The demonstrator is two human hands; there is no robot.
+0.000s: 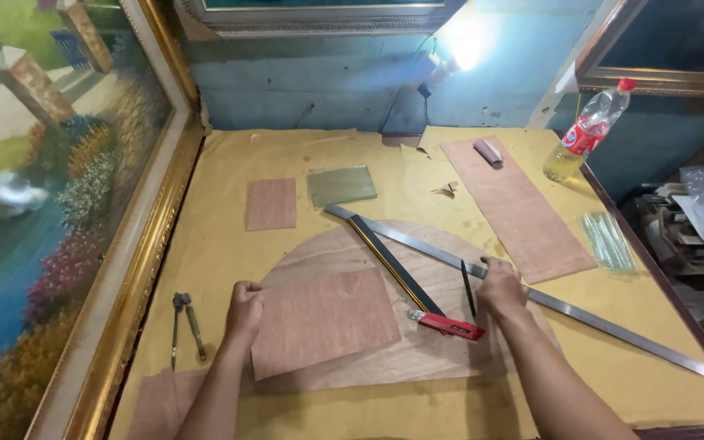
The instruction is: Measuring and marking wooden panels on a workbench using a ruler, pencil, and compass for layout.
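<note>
on the round wooden board (pixel 417 342) at the middle of the worktop (pixel 653 358) lies a rectangular plywood panel (pixel 323 319), its left edge pinched by the left hand (pixel 244 311) with fingers curled shut. the right hand (pixel 500 287) pinches a thin dark strip (pixel 468 287) upright beside the long steel ruler (pixel 580 314), with a red utility knife (pixel 448 324) just below and pliers (pixel 187 322) lying off to the left.

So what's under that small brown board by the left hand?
The brown board lies on a round wooden panel, which rests on the yellow table cover. The left hand touches its edge. Anything directly beneath is hidden.
</note>
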